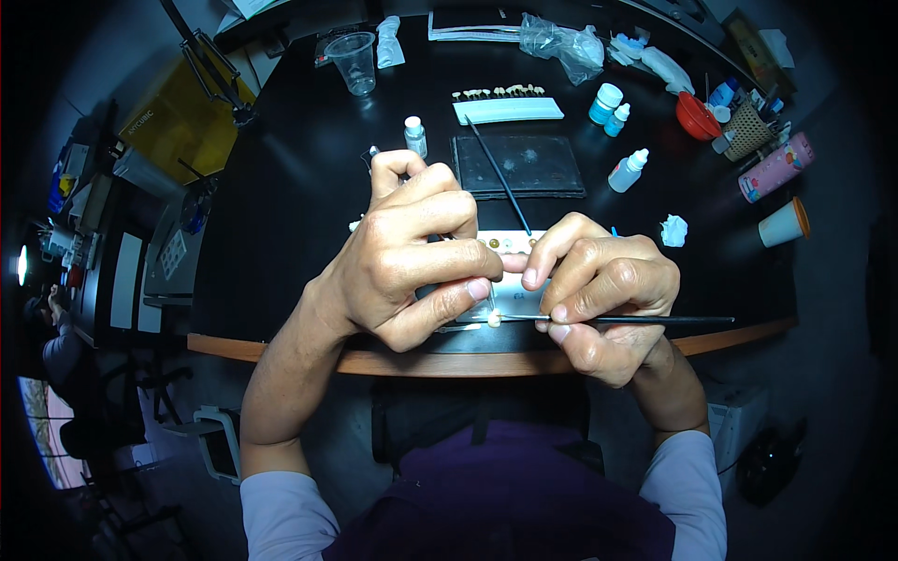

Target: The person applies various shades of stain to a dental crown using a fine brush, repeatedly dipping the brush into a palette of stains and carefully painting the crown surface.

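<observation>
Curled around a slender metallic tool, my left hand holds a small ivory tooth-shaped piece at that tool's lower end. Between the fingertips of my right hand is a thin black-handled paintbrush, lying horizontal, its tip touching or very close to the piece. Beneath and behind both hands is a white palette with small coloured dabs, partly hidden by the fingers. A second brush leans diagonally across a dark slab behind it.
The black desk holds small bottles, a tray of tooth samples, a plastic cup, red bowl, paper cup and crumpled tissue. A lamp arm stands back left; another person sits far left.
</observation>
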Action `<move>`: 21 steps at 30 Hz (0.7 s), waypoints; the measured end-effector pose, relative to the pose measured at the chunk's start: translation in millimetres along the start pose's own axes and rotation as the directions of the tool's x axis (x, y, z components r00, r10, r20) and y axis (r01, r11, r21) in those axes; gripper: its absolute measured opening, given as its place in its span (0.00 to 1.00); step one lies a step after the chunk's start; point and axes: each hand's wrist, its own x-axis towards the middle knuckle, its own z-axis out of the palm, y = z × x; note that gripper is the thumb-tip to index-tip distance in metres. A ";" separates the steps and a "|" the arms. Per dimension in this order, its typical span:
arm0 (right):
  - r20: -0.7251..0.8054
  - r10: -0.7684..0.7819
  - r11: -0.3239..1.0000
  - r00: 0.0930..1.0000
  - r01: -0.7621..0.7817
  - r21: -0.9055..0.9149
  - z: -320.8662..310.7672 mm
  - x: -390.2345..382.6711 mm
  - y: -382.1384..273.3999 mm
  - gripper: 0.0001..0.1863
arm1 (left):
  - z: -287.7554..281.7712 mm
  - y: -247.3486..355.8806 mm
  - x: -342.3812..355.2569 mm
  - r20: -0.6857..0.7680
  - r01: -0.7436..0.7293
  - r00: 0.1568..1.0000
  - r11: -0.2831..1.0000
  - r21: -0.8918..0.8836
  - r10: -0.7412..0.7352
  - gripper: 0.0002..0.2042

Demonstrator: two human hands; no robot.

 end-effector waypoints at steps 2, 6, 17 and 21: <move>0.019 -0.001 1.000 1.000 0.001 -0.010 -0.9 -0.7 0.6 0.08 | 1.8 0.0 0.1 0.007 0.005 1.000 1.000 -0.018 -0.005 0.11; 0.003 -0.002 1.000 1.000 0.002 -0.007 -0.3 0.1 0.1 0.08 | 4.4 -0.3 0.3 -0.025 0.014 1.000 1.000 0.001 -0.014 0.13; 0.005 -0.020 1.000 1.000 0.020 -0.002 -0.3 0.0 -0.4 0.08 | 3.5 -4.2 -1.0 0.016 0.039 0.999 0.993 -0.108 -0.038 0.10; -0.008 -0.006 1.000 1.000 0.006 0.007 0.2 -0.2 -1.6 0.08 | 3.2 -3.8 -1.3 0.016 0.040 0.999 0.994 -0.102 -0.039 0.10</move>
